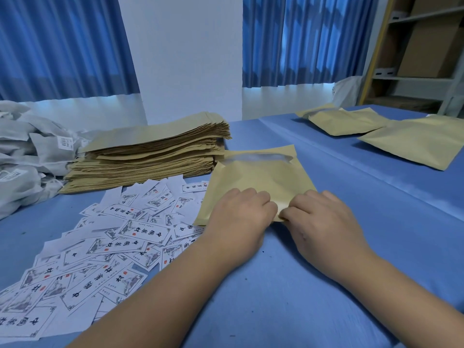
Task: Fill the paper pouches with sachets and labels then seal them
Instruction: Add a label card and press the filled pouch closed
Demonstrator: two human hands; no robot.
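Pouch: I see one pouch [258,172] lying flat on the worktop [351,222] straight ahead of me, with its pale strip at the far end and its near edge under both grips. I cannot tell whether anything is inside.
Left grip: the left grip [241,209] is knuckles up, fingers curled down, pinching the pouch's near edge.
Right grip: the right grip [324,217] is also curled, pinching the same edge just beside the left one. The fingertips of the two almost meet.
Stack: a tall stack [155,151] of flat pouches sits left of the pouch, its right end just beside the pouch's far left corner.
Labels: loose printed labels [125,234] are scattered across the near left, in front of the stack. Some reach the pouch's left edge.
Sachets: grey sachets [25,151] are heaped at the far left, against the stack.
Far pouches: a few far pouches [414,141] lie at the right, well apart from my grips.
Backdrop: blue curtains [62,46], and a shelf [426,76] holding boxes.
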